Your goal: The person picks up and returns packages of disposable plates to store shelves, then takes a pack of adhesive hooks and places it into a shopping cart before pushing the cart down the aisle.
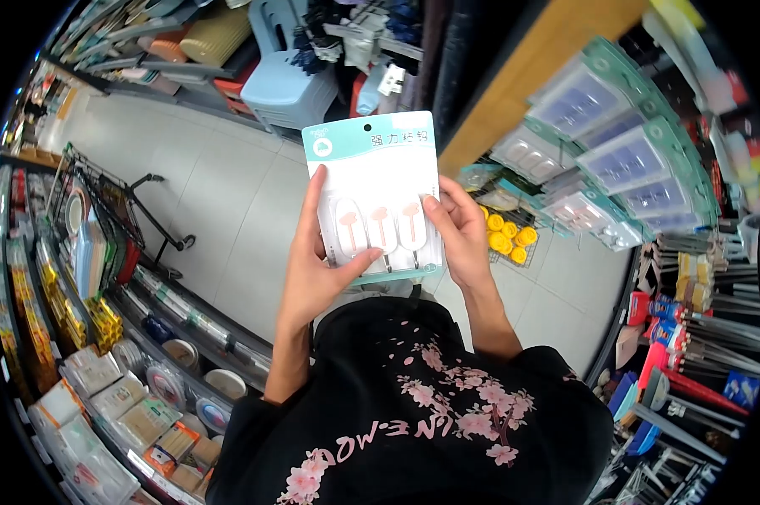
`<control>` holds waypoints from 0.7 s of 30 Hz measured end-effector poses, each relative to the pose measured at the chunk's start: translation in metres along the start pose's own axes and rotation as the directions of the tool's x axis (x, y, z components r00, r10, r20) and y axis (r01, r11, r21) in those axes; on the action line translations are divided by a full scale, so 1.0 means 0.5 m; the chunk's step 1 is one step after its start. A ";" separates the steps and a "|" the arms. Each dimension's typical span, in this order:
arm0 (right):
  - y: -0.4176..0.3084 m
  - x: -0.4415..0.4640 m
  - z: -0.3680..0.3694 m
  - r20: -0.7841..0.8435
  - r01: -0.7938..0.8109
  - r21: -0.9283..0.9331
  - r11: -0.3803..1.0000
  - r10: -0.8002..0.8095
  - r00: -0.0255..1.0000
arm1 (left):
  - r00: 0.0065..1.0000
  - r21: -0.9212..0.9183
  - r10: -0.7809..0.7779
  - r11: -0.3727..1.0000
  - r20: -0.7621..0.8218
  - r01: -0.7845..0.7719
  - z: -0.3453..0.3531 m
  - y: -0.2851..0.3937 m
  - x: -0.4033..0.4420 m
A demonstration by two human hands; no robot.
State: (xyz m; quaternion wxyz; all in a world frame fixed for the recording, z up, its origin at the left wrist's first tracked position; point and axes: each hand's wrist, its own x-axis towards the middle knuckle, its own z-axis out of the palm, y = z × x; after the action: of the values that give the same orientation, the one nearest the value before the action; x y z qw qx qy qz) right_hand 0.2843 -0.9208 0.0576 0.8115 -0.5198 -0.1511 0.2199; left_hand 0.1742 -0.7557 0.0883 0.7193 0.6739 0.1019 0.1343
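A blister pack of adhesive hooks [371, 181] is held upright in front of me, its printed face toward the camera. It has a teal-and-white card and three white oval hooks with pink designs under clear plastic. My left hand [317, 252] grips the pack's left side and lower edge, its thumb lying across the front near the hooks. On the right edge, my right hand [460, 231] closes with the thumb on the front. The fingers behind the card are partly hidden.
Similar hook packs [590, 151] hang on a rack at the right. A shopping cart [119, 210] stands at the left. A light-blue plastic chair [291, 93] is beyond the pack. Shelves of packaged goods [144, 404] line the lower left, and yellow items [510, 236] sit in a low basket.
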 end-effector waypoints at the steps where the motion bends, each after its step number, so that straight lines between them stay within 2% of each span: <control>1: 0.009 0.008 0.025 0.024 -0.016 -0.001 1.000 0.016 1.000 | 1.000 -0.005 0.006 1.000 -0.021 -0.006 -0.025 0.001 -0.007; 7: 0.066 0.049 0.203 0.198 -0.069 -0.076 0.995 0.083 0.977 | 0.966 -0.081 0.113 0.988 -0.232 -0.135 -0.201 0.023 -0.051; 9: 0.089 0.066 0.267 0.253 -0.082 -0.079 0.994 0.099 0.962 | 0.963 -0.113 0.050 0.990 -0.263 -0.083 -0.263 0.036 -0.072; 10: 0.103 0.074 0.299 0.291 -0.074 -0.071 0.995 0.092 0.952 | 0.953 -0.095 0.074 0.990 -0.293 -0.106 -0.293 0.038 -0.081; 12: 0.131 0.088 0.359 0.367 -0.100 -0.057 0.993 0.114 0.923 | 0.918 -0.045 0.157 0.982 -0.365 -0.186 -0.346 0.036 -0.102; 17: 0.183 0.109 0.500 0.541 -0.149 -0.065 0.987 0.161 0.826 | 0.830 -0.054 0.165 0.972 -0.532 -0.228 -0.446 0.051 -0.165; 21: 0.211 0.113 0.582 0.630 -0.188 -0.116 0.975 0.218 0.745 | 0.734 0.051 0.247 0.959 -0.633 -0.279 -0.499 0.047 -0.205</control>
State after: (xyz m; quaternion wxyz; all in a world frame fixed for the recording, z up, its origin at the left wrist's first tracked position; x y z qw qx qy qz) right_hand 0.1739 -0.6271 0.0828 0.6710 -0.4452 -0.3654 0.4670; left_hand -0.0057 -0.5532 0.0908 0.6323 0.5793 0.2382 0.4559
